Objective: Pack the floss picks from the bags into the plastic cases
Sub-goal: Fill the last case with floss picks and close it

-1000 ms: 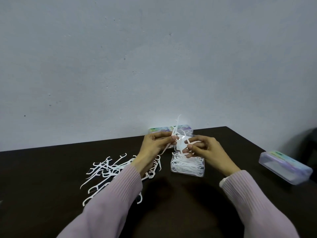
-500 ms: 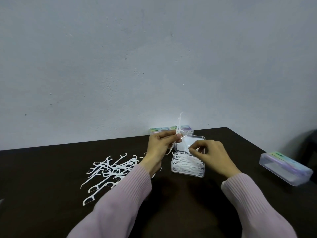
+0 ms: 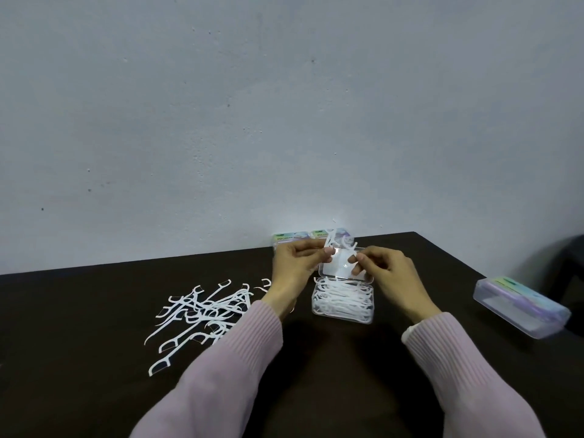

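White plastic floss picks in the left hand: the left hand (image 3: 297, 263) is pinching a small bunch of white plastic floss picks (image 3: 331, 245) between thumb and fingers, tips sticking up, right above the open case. Guessing it's holding them there so the other hand can peel off one at a time.
Right hand: the right hand (image 3: 384, 270) is curling its fingers in and nipping at that same bunch, looks like it's pulling one pick free. Can't tell exactly which pick it's got, too small and glary.
Open case: the clear rectangular plastic case (image 3: 343, 301) is sitting on the dark brown table (image 3: 94, 311) between the wrists, lid flipped back toward the wall. It's looking pretty full already, picks lying roughly lengthwise in a stack.
Loose pile: a scatter of white floss picks (image 3: 202, 314) is lying on the table left of the left sleeve, still waiting to go in.
Closed cases: one clear lidded case with a pastel label (image 3: 521, 306) is sitting well off to the right near the table edge, and two more pastel-labelled cases (image 3: 286, 241) are sitting by the wall behind the hands. Can't see how full those are.
Bags: not seeing any in view.
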### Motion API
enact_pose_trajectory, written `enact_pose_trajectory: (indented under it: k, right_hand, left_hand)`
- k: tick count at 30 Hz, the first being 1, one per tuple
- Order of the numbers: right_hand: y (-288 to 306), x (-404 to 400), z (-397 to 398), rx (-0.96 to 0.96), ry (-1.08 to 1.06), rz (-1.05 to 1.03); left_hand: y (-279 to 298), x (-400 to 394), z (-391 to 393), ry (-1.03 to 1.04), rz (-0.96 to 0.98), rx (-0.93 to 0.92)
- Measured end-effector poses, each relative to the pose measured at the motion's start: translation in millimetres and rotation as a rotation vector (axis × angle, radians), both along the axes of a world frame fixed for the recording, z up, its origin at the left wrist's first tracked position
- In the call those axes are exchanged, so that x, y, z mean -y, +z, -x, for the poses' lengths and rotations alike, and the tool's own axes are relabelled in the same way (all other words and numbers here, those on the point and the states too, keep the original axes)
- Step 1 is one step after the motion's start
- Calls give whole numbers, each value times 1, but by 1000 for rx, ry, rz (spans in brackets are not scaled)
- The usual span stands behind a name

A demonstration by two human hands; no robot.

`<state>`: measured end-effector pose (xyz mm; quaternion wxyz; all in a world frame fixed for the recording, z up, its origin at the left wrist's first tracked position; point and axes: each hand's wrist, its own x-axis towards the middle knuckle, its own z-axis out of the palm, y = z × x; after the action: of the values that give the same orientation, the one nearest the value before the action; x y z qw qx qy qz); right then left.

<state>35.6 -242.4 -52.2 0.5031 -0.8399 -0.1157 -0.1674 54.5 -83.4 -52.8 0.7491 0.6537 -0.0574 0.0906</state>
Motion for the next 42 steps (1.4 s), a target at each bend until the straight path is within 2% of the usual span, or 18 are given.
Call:
enact_pose_trajectory:
  k: [4,7,11,17,21,26,31,35,40,42]
  right_hand:
    - [0,10,-3,83,-241,-118]
    - [-1,11,-5,94,-314,-189]
    - [-5,9,-7,36,-298,-161]
    - [-8,10,-9,-140,-194,-138]
    - [-11,9,-8,-225,-167,-82]
    - [-11,8,-8,-215,-163,-95]
    - [-11,9,-8,-182,-183,-77]
    - [-12,3,-5,-185,-137,-114]
    - [-9,5,-5,-78,-208,-4]
    - [-10,11,-7,-112,-272,26]
  left_hand:
    - [-5,5,0,-29,-260,116]
    - [-8,15,4,-119,-361,159]
    - [-12,19,4,-145,-524,204]
    - [-18,6,0,-175,-635,212]
    - [-19,2,-2,-248,-592,201]
    - [-16,-6,-5,-302,-407,147]
    - [-18,-18,-14,-102,-274,149]
    - [-27,-14,-13,12,-217,76]
    - [-34,4,-17,-8,-112,-109]
    - [-35,8,-17,-39,-108,-147]
